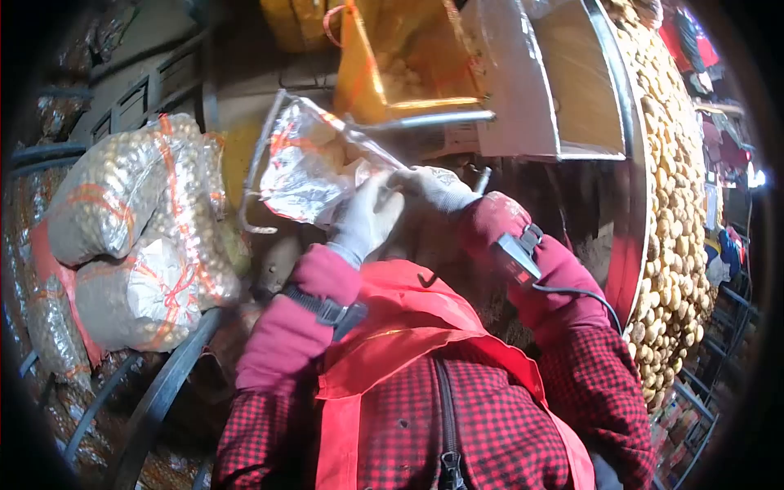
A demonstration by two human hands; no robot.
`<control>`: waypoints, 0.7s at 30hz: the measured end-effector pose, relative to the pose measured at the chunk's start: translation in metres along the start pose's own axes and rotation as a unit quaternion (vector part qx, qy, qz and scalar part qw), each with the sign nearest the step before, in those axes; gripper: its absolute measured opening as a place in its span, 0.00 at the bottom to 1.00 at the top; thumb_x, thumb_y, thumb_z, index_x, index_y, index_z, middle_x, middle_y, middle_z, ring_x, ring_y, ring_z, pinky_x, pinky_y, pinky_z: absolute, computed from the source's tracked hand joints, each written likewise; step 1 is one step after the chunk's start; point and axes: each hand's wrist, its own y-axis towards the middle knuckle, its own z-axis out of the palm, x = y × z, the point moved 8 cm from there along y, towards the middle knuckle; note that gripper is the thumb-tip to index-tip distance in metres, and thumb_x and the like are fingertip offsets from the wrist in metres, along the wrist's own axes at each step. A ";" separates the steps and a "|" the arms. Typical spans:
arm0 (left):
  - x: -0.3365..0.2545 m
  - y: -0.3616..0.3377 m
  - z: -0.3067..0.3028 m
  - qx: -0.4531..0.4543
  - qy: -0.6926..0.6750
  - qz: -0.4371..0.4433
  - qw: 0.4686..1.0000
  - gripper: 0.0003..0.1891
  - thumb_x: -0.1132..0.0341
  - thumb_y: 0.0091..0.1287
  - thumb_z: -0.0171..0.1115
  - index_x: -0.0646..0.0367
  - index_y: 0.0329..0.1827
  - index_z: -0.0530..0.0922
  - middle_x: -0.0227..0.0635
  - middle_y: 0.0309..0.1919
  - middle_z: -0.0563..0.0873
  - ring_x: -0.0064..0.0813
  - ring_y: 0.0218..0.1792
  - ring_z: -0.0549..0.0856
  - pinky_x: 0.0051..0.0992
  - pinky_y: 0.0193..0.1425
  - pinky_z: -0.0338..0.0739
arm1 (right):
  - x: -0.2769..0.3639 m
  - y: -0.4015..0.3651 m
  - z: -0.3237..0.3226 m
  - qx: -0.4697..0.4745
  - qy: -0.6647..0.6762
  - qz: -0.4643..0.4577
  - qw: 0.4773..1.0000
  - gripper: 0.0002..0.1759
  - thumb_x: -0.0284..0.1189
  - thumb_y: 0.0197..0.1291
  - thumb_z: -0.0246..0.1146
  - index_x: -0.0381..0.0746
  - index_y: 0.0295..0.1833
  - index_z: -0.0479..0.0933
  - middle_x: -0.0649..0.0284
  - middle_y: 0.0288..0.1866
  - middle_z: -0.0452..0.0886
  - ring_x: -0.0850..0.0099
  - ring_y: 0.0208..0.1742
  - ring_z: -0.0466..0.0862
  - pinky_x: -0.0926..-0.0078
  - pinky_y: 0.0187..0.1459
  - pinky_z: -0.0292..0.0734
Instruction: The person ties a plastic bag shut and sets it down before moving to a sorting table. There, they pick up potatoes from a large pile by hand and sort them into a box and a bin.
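While pinching the corner of a clear plastic bag (306, 171) in the gloved right hand (441, 188), rests the gloved left hand (366, 220) against the bag's near edge, with thumb spread; cannot tell gripping from touching there. Holds the bag ahead of the red apron (400, 318), with a bent metal rod (260, 155) along its left edge. Works between filled sacks (114, 192) at left and a bed of round tan produce (674, 204) at right, with a yellow bag (404, 65) just beyond.

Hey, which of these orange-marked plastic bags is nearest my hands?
The silvery bag, right at your left hand; the bulging, filled bags lie farther off, at the left.
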 end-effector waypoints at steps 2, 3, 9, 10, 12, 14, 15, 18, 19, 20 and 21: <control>0.038 -0.001 0.053 -0.016 -0.179 -0.035 0.983 0.18 0.67 0.75 0.60 0.66 0.64 0.77 0.49 0.54 0.86 0.45 0.56 0.85 0.35 0.59 0.79 | 0.025 -0.040 -0.035 -0.107 -0.031 -0.058 0.992 0.26 0.29 0.60 0.65 0.51 0.65 0.79 0.53 0.59 0.83 0.51 0.60 0.82 0.56 0.60 0.78; 0.032 -0.004 0.059 -0.007 -0.221 -0.075 0.972 0.17 0.66 0.76 0.58 0.66 0.63 0.78 0.48 0.52 0.87 0.41 0.54 0.86 0.33 0.58 0.79 | 0.027 -0.071 -0.058 -0.224 0.051 -0.091 0.969 0.28 0.26 0.58 0.66 0.47 0.67 0.78 0.53 0.60 0.83 0.51 0.62 0.81 0.58 0.63 0.77; 0.006 0.010 0.078 0.006 -0.161 -0.093 0.983 0.16 0.59 0.76 0.59 0.60 0.58 0.82 0.49 0.49 0.88 0.43 0.52 0.87 0.31 0.54 0.80 | -0.062 -0.147 -0.061 -0.381 0.286 0.254 0.842 0.30 0.35 0.70 0.65 0.39 0.75 0.69 0.54 0.69 0.78 0.63 0.72 0.75 0.66 0.73 0.66; 0.003 0.013 0.082 0.011 -0.130 -0.092 0.987 0.16 0.59 0.75 0.60 0.57 0.58 0.82 0.51 0.49 0.87 0.47 0.52 0.86 0.34 0.55 0.79 | -0.074 -0.138 -0.050 -0.336 0.272 0.248 0.867 0.32 0.41 0.69 0.63 0.43 0.75 0.69 0.50 0.71 0.76 0.58 0.73 0.74 0.62 0.74 0.66; -0.028 0.024 0.076 0.018 0.050 -0.024 0.998 0.16 0.58 0.74 0.59 0.56 0.58 0.82 0.52 0.50 0.86 0.54 0.52 0.84 0.42 0.56 0.78 | -0.073 -0.119 -0.036 -0.263 0.292 0.224 0.892 0.33 0.45 0.68 0.61 0.47 0.77 0.68 0.47 0.72 0.75 0.52 0.75 0.73 0.58 0.73 0.66; -0.067 0.029 0.066 0.010 0.243 0.067 0.968 0.14 0.60 0.72 0.59 0.56 0.54 0.83 0.51 0.48 0.85 0.56 0.50 0.82 0.50 0.55 0.76 | -0.064 -0.110 -0.031 -0.252 0.285 0.251 0.890 0.33 0.44 0.68 0.60 0.48 0.76 0.68 0.49 0.70 0.78 0.53 0.74 0.75 0.58 0.72 0.67; -0.074 0.029 0.065 0.008 0.261 0.078 0.962 0.14 0.60 0.72 0.59 0.56 0.53 0.82 0.50 0.47 0.85 0.55 0.50 0.82 0.50 0.55 0.76 | -0.061 -0.108 -0.031 -0.252 0.295 0.246 0.888 0.32 0.43 0.68 0.60 0.48 0.76 0.68 0.49 0.69 0.78 0.54 0.73 0.75 0.59 0.72 0.68; -0.082 0.034 0.068 0.001 0.308 0.105 0.946 0.12 0.60 0.70 0.60 0.54 0.51 0.81 0.48 0.44 0.84 0.53 0.47 0.82 0.50 0.51 0.77 | -0.068 -0.104 -0.025 -0.259 0.321 0.232 0.881 0.32 0.42 0.68 0.61 0.47 0.75 0.69 0.50 0.68 0.79 0.55 0.72 0.77 0.59 0.71 0.69; -0.078 0.040 0.071 0.001 0.322 0.106 0.941 0.12 0.61 0.68 0.61 0.53 0.51 0.81 0.46 0.42 0.84 0.52 0.45 0.82 0.50 0.48 0.77 | -0.068 -0.104 -0.025 -0.263 0.312 0.227 0.884 0.32 0.42 0.68 0.61 0.46 0.75 0.69 0.50 0.68 0.79 0.55 0.71 0.77 0.59 0.71 0.69; -0.073 0.047 0.075 0.000 0.335 0.108 0.936 0.11 0.62 0.66 0.62 0.52 0.50 0.80 0.44 0.40 0.84 0.51 0.42 0.83 0.49 0.45 0.77 | -0.068 -0.105 -0.026 -0.267 0.302 0.221 0.888 0.31 0.42 0.68 0.61 0.46 0.75 0.69 0.50 0.67 0.80 0.55 0.71 0.78 0.59 0.71 0.70; -0.059 0.054 0.082 0.033 0.271 0.092 0.958 0.10 0.62 0.69 0.61 0.53 0.49 0.80 0.42 0.39 0.83 0.48 0.41 0.83 0.45 0.44 0.78 | -0.069 -0.106 -0.026 -0.272 0.291 0.216 0.891 0.31 0.42 0.68 0.60 0.45 0.75 0.69 0.49 0.67 0.80 0.55 0.71 0.78 0.59 0.70 0.70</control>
